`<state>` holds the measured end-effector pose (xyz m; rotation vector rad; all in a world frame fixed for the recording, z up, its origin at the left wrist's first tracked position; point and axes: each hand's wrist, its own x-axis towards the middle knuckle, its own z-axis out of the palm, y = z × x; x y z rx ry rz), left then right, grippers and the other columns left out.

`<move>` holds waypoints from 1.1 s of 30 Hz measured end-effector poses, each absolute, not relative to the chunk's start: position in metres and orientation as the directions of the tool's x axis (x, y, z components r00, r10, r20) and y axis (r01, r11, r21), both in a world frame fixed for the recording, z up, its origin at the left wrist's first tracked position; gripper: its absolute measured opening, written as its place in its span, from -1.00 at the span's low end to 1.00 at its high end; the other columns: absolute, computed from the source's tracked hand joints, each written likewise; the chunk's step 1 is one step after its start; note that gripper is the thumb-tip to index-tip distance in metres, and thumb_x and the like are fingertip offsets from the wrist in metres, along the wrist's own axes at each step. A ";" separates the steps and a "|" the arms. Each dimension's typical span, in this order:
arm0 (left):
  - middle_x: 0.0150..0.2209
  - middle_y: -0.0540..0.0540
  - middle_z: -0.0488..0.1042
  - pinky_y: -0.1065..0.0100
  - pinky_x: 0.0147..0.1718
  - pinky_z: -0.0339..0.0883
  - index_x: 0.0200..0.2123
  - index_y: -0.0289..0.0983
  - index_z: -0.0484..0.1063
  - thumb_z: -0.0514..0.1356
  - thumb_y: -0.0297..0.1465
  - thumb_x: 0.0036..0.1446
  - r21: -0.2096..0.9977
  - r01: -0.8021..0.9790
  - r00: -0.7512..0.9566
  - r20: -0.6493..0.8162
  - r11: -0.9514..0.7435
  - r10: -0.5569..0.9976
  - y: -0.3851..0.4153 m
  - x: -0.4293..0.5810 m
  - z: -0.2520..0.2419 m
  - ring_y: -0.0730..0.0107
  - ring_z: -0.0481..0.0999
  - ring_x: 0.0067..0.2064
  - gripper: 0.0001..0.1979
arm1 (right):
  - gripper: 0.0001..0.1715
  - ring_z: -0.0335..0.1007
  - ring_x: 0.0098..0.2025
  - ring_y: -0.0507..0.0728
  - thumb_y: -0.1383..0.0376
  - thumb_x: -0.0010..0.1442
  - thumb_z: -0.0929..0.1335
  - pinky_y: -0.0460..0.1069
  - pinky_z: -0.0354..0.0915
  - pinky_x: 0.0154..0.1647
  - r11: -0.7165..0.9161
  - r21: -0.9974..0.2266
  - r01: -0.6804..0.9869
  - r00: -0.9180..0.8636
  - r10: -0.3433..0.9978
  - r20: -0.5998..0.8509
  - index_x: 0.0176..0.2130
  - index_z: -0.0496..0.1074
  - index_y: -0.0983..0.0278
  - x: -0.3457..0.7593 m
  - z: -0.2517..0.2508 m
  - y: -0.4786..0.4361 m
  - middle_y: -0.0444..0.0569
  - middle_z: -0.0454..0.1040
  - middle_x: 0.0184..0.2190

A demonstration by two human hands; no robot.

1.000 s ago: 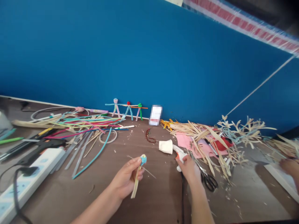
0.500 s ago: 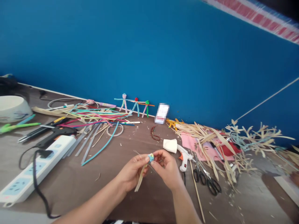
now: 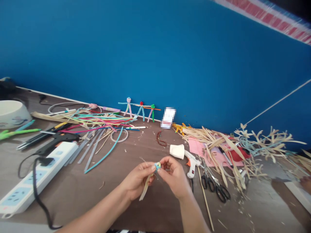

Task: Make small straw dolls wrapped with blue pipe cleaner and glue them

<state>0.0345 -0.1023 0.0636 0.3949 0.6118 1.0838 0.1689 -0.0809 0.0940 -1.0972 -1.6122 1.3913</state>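
Observation:
Low in the middle of the view, my left hand [image 3: 138, 179] and my right hand [image 3: 173, 174] meet over a small blue and yellow pipe-cleaner coil [image 3: 157, 165]. Thumb and fingers of both hands pinch it from either side and hide part of it. A pale, flat straw-like strip [image 3: 144, 191] hangs below the left fingers. Thin fibres stick out around the grip. Just beyond the right hand are a white paper cup [image 3: 177, 151] and a white glue gun [image 3: 191, 166].
Two pairs of scissors [image 3: 221, 193] and a thin stick [image 3: 205, 200] lie right. Dried strips [image 3: 213, 139] heap behind them. Pipe-cleaner figures [image 3: 141, 110] lean on the blue wall. Left are loose pipe cleaners [image 3: 102, 116], a black glue gun [image 3: 58, 139] and a power strip [image 3: 41, 174].
The coil has shifted slightly down and turned between my fingers, showing more yellow-green. Both hands stay nearly in place, still pinching.

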 end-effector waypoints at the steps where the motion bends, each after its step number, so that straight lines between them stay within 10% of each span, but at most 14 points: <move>1: -0.65 0.06 0.23 0.59 -0.70 -0.03 -0.48 -0.40 0.44 0.29 -0.39 -0.19 0.571 -0.698 0.338 -0.270 0.433 0.902 -0.102 0.034 0.063 0.72 0.15 -0.68 -0.81 | -0.84 0.17 -0.47 -0.02 0.31 -0.03 0.33 -0.15 0.16 -0.52 0.042 -0.990 0.133 -0.374 0.927 -0.011 -0.38 0.26 0.29 0.169 0.093 -0.080 -0.17 0.23 -0.53; 12: -0.61 0.06 0.25 0.60 -0.71 0.02 -0.41 -0.37 0.42 0.28 -0.39 -0.18 0.494 -0.737 0.346 -0.312 0.462 0.885 -0.096 0.036 0.062 0.71 0.18 -0.67 -0.78 | -0.76 0.15 -0.48 -0.02 0.32 -0.05 0.34 -0.17 0.16 -0.61 -0.116 -0.989 -0.096 -0.421 0.905 -0.065 -0.30 0.27 0.27 0.172 0.088 -0.079 -0.16 0.22 -0.50; 33: -0.64 0.08 0.22 0.61 -0.72 -0.01 -0.41 -0.37 0.40 0.28 -0.38 -0.18 0.514 -0.708 0.380 -0.302 0.485 0.874 -0.091 0.038 0.065 0.72 0.16 -0.68 -0.77 | -0.84 0.14 -0.55 -0.05 0.33 -0.06 0.32 -0.19 0.17 -0.69 -0.058 -0.998 -0.011 -0.299 0.953 -0.052 -0.38 0.26 0.29 0.161 0.080 -0.072 -0.21 0.19 -0.59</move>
